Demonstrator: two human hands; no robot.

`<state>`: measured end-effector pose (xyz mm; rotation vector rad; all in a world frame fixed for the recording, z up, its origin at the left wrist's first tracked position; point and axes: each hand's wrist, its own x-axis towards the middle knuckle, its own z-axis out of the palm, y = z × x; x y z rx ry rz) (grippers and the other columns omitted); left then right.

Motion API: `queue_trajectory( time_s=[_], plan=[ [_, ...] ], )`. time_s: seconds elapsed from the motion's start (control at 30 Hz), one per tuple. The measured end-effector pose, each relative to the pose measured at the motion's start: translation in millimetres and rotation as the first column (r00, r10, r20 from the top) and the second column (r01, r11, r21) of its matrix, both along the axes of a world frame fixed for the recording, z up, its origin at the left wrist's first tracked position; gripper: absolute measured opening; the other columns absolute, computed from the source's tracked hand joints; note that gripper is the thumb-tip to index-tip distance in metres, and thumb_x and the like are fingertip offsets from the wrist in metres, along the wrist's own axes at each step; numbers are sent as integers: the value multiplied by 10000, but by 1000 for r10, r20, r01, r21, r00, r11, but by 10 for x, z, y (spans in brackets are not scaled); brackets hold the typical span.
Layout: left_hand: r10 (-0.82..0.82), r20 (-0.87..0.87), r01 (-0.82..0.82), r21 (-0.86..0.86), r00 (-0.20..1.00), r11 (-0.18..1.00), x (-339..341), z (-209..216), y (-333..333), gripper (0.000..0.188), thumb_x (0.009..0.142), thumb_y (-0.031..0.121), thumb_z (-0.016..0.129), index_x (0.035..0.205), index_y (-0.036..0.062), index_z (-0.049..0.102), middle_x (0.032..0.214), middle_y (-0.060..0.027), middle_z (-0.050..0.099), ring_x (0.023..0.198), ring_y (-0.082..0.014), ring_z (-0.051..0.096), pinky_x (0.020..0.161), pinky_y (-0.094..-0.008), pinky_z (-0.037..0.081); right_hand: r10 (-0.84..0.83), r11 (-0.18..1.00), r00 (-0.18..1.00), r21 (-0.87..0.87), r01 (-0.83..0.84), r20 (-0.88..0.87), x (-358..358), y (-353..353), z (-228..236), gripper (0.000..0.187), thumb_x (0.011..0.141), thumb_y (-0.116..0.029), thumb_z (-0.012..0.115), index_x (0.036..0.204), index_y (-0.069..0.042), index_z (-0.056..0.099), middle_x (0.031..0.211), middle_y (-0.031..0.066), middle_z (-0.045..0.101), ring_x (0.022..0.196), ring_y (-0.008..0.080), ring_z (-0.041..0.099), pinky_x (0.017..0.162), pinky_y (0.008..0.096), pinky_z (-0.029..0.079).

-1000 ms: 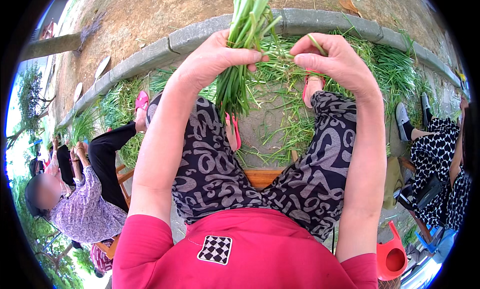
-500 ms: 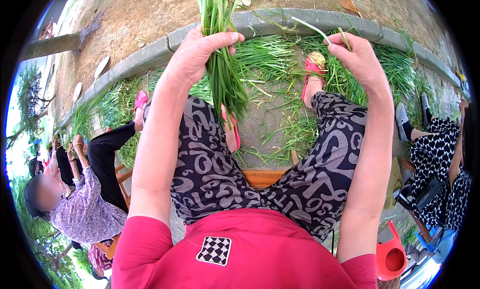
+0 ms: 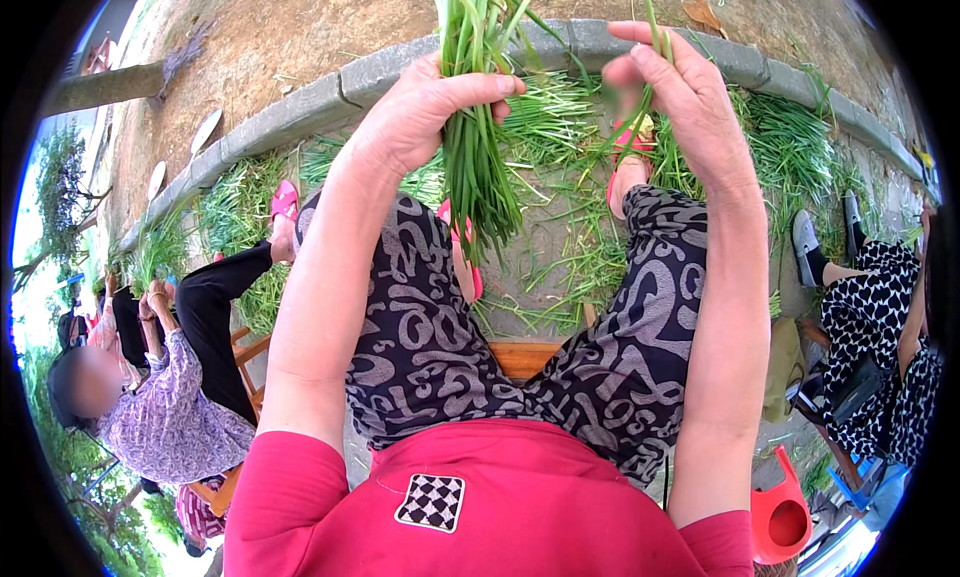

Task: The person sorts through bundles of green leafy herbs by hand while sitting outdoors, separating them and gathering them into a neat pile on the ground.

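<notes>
Red cloth comes first: we count one shirt [image 3: 480, 502], bearing one checkered patch [image 3: 431, 501] in black and white. Ahead of it we locate one wooden seat [image 3: 522, 359] and one pair of black trousers [image 3: 420, 327] with a grey print.

Over the trousers we identify two bare hands. The left hand [image 3: 415, 117] is clamped around one bunch of green stalks [image 3: 478, 162], thumb laid across the front; pale ends point up, leafy ends hang toward the ground. The stalks in it overlap, so we cannot give a count. The right hand [image 3: 690, 92], well apart from the bunch, is closed on at least one green stalk [image 3: 653, 22], which stands roughly upright; its index finger extends to the left.

Below the hands we count two red shoes, one left [image 3: 477, 284] and one right [image 3: 625, 137]. Loose greens [image 3: 795, 157] lie around them on the paving.

To the left we note one person in a purple patterned blouse [image 3: 180, 422], hands at an upright tuft of greens [image 3: 157, 252]. To the right we note two grey shoes [image 3: 806, 252] below heart-print trousers [image 3: 862, 287].

Farther ahead runs one curb [image 3: 600, 45]; beyond it, on bare soil [image 3: 300, 27], lies one brown leaf [image 3: 703, 14].
</notes>
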<state>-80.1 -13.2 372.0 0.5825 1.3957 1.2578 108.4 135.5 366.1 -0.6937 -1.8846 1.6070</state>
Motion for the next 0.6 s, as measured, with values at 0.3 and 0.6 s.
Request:
queue_trajectory(
  time_s=[0.3, 0.6],
  plan=[
    [-75, -8, 75, 40, 997, 996, 96, -1, 60, 220, 771, 141, 690, 941, 25, 613, 855, -43, 631, 731, -117, 583, 685, -257, 466, 205, 926, 979, -321, -196, -5, -160, -170, 165, 246, 929, -234, 510, 1047, -38, 600, 716, -54, 509, 524, 5, 417, 475, 168, 333],
    [-107, -9, 107, 66, 994, 992, 188, -10, 120, 197, 777, 112, 678, 936, 16, 611, 870, -57, 633, 716, -121, 587, 660, -252, 470, 70, 971, 995, -234, -52, 69, -291, -192, 153, 162, 880, -214, 596, 842, -57, 591, 654, -23, 539, 530, 27, 446, 477, 185, 344]
  ],
)
